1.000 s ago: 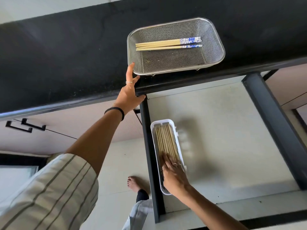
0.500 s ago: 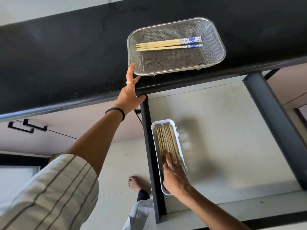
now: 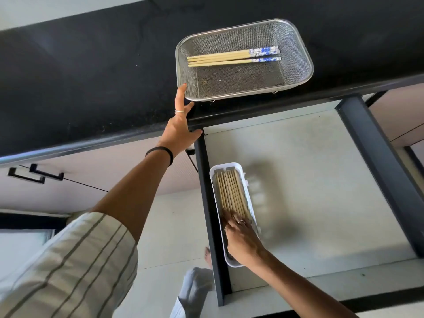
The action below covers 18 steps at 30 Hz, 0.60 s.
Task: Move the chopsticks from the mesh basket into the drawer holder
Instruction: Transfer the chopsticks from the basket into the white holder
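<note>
A metal mesh basket sits on the black countertop and holds a few bamboo chopsticks with blue-and-white ends, lying side by side. Below, in the open drawer, a narrow white holder is filled with several plain chopsticks. My right hand lies flat inside the holder's near end, fingers spread on the chopsticks and hiding their near ends. My left hand rests open on the counter edge, its fingertip touching the basket's near left corner.
The open drawer has a pale floor and dark side rails. The black countertop stretches left. Cabinet fronts with black handles lie lower left. My bare foot shows on the floor beside the drawer.
My right hand has shifted slightly along the chopsticks in the holder. My left hand and the basket have stayed put.
</note>
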### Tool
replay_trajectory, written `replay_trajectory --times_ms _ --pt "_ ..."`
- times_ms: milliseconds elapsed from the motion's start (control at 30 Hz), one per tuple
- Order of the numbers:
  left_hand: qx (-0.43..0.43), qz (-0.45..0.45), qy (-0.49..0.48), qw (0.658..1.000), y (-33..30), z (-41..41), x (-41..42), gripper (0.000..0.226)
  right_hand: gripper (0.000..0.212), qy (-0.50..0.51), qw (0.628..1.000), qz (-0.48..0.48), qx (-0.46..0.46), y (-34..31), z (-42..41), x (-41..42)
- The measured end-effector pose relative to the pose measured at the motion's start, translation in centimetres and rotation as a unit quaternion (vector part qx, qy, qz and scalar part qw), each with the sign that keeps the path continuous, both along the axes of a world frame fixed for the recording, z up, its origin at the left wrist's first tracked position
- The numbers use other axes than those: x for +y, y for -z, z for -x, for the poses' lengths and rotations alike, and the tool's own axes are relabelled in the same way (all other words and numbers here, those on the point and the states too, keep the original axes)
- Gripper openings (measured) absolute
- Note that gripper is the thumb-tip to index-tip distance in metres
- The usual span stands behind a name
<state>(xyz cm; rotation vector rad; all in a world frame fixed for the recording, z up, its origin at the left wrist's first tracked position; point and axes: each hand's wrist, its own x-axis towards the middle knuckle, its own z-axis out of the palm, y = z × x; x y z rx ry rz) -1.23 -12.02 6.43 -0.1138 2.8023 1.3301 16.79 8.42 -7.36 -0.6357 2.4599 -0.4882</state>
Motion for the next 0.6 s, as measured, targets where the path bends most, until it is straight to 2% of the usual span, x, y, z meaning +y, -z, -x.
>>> replay_trajectory --times_ms 100,267,433,533,600 --pt "0.0 -0.003 0.007 1.0 -0.1 0.1 -0.2 0.11 0.061 0.033 0.999 0.029 -0.005 -0.3 0.2 -0.6" --pt "0.004 -0.013 0.025 1.0 -0.4 0.0 0.1 0.11 0.069 0.181 0.983 -0.002 -0.015 -0.6 -0.2 -1.2" --pt "-0.011 -0.013 0.03 0.999 -1.2 -0.6 -0.3 0.11 0.069 0.136 0.99 0.006 -0.047 -1.2 -0.8 -1.7" --pt "-0.005 -0.015 0.034 0.999 -1.3 -0.6 -0.4 0.11 0.072 0.099 0.995 0.006 -0.025 -1.0 -0.6 -1.5" --pt "-0.008 -0.019 0.039 0.999 -1.3 -0.7 -0.5 0.11 0.066 0.059 0.998 -0.016 -0.014 -0.8 -0.8 -1.5"
